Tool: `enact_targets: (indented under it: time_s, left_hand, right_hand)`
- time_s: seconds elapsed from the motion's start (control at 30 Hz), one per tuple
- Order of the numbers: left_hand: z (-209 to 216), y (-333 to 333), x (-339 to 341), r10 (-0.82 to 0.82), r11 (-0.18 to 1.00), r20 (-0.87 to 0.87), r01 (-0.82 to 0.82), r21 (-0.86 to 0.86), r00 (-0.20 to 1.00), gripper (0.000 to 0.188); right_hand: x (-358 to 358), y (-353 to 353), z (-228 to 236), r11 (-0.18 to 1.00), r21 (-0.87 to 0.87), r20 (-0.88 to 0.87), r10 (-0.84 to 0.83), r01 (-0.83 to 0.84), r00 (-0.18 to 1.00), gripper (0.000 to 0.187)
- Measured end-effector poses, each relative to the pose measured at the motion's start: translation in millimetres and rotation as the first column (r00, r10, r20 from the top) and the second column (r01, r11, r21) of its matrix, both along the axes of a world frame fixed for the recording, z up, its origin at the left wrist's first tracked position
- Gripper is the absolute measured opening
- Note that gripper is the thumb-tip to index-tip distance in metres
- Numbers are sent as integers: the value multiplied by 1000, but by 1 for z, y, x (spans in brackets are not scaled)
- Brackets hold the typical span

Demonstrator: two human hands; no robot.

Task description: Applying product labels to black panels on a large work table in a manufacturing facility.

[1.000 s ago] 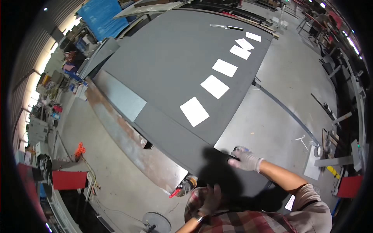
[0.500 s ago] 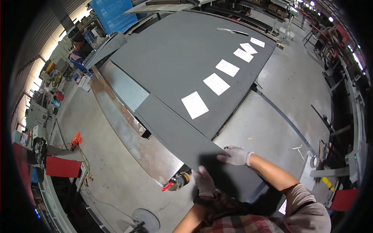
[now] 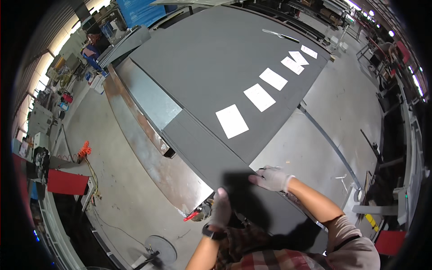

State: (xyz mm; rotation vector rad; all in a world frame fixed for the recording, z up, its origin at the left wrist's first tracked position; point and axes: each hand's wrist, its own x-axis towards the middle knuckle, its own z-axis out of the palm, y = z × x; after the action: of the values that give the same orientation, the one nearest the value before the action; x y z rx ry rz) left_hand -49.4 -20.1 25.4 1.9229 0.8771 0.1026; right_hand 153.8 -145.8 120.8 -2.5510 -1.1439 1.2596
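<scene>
A long, narrow dark grey strip runs from the large grey sheet on the table toward my body. My left hand, in a pale glove, closes on the strip's left edge, thumb up at the top and the other fingers mostly hidden. Across from it, my gloved right hand grips the right edge, its thumb lying on the upper face and fingertips bent over the rim. Shadow darkens the strip between both hands. What lies under the near end cannot be made out.
Several white paper sheets lie in a row along the grey sheet's right side, with a knife beyond them. A bare metal plate borders the strip's left. A rusty beam and a round base stand left. A grey hose crosses the right.
My left hand has shifted left and slightly up along the strip's edge. My right hand keeps its hold, and the whole view has swung a little.
</scene>
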Motion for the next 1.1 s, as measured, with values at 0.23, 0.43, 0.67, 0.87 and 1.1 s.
enact_targets:
  time_s: [0.23,0.43,0.67,0.87,1.1]
  left_hand:
    - [136,-37,-26,-207,907,135,241,-344,969,11]
    - [69,25,-91,-17,797,141,99,-595,990,21]
    - [-146,-52,-28,354,410,155,-5,-912,922,35]
    - [-119,-44,-35,425,468,131,-94,-879,896,31]
    - [31,-15,-57,443,607,258,-76,-791,859,26]
  right_hand:
    - [-32,-22,74,632,504,-214,752,-589,623,55]
    - [67,-29,22,842,494,-374,430,-216,822,29]
    - [57,-44,-173,903,425,-553,202,65,808,39]
    - [-61,-9,-8,731,680,99,-28,-47,995,37]
    - [-114,-30,-27,830,543,359,-94,-126,929,42]
